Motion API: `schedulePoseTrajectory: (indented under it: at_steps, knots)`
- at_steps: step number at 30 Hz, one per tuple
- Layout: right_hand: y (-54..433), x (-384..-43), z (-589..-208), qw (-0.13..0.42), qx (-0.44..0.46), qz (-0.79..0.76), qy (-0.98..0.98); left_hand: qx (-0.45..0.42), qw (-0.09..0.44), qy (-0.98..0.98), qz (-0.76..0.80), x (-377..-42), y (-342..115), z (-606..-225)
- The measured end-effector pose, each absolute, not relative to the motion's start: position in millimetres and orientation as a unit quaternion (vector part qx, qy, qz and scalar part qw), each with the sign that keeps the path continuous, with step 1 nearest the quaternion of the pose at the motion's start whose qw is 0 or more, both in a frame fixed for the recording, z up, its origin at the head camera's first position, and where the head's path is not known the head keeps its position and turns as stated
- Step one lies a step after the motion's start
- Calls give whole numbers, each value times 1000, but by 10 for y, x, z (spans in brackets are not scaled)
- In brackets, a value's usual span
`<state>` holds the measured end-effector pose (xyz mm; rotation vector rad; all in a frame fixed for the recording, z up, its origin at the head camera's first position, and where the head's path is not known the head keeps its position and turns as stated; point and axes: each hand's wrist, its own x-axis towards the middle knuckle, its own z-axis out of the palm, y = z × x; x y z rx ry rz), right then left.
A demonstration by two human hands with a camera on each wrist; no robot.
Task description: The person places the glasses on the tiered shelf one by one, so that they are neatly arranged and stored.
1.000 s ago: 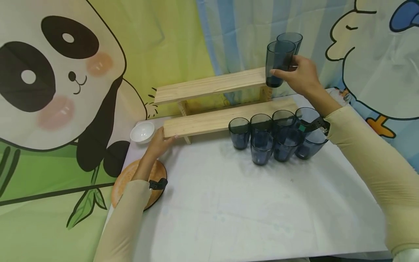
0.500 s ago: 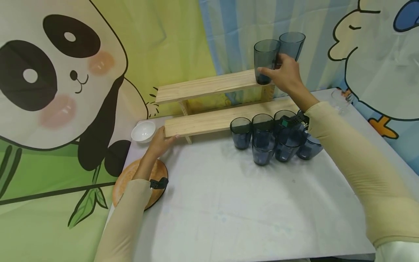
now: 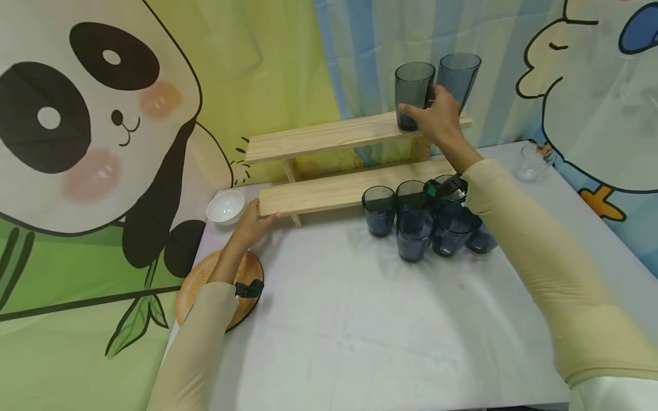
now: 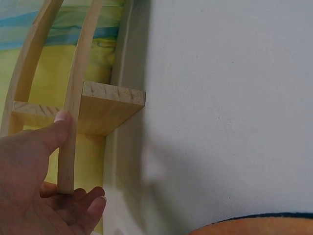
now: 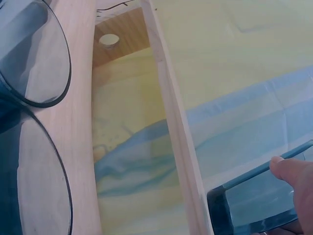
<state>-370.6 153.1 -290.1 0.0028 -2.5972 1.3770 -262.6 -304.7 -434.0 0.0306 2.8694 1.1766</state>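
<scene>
My right hand (image 3: pixel 439 120) grips a tall blue-tinted drinking glass (image 3: pixel 413 91) upright at the right part of the upper shelf board (image 3: pixel 329 134). In the right wrist view, the thumb lies along the side of this glass (image 5: pixel 259 203), its thick base right at the board. Just right of it, a second tinted glass (image 3: pixel 459 74) stands at the shelf's end, partly behind the hand. My left hand (image 3: pixel 251 225) holds the left end of the lower board (image 3: pixel 319 193). In the left wrist view, its thumb presses one face of the board (image 4: pixel 68 161), with fingers around the edge.
Several tinted glasses (image 3: pixel 379 220) stand clustered before the shelf's right half, some hidden by my right forearm. A white bowl (image 3: pixel 225 207) sits left of the shelf. Below it lies a round wooden board (image 3: pixel 247 274) under my left forearm. A clear glass item (image 3: pixel 532 165) is far right.
My right hand has moved left and slightly down with the glass, bringing it to the upper board. The other glass now shows apart on its right. My left hand has stayed put.
</scene>
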Motion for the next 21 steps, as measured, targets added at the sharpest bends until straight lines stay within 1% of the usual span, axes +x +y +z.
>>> schedulePoseTrajectory:
  at_steps: [9, 16, 21]
  knots:
    - [1454, -3784, -2932, 101, 5, 459, -882, 0, 27, 923, 385, -2615, -3026, -4364]
    - [1461, -3831, -2966, 104, 10, 461, -881, 13, 22, 917, 398, -2618, -3023, -4355]
    - [1450, -3853, -2977, 89, 13, 459, -884, 7, 23, 919, 393, -2627, -3038, -4349]
